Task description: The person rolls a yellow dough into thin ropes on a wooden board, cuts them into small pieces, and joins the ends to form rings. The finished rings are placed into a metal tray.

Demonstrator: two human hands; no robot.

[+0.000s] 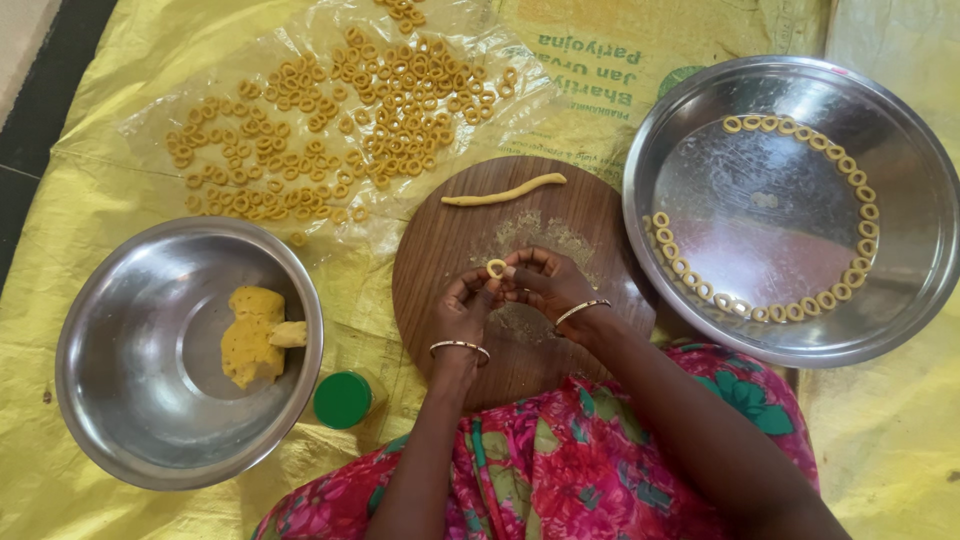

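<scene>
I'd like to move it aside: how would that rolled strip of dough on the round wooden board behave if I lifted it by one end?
The dough strip is thin and already lies wavy, so it would probably droop or stretch. It looks soft like the lump in the steel bowl, so it may tear. Pushed sideways, it would likely roll.

A yellow plastic sheet (80,200) covered the floor and carried everything. On it lay a round wooden board (450,240) in the middle, a steel bowl (130,420) at the near left with a green-capped jar (343,400) beside it, and a wide steel plate (900,290) at the right. A clear plastic sheet (500,60) lay at the far left, strewn with dough rings (330,120).
</scene>
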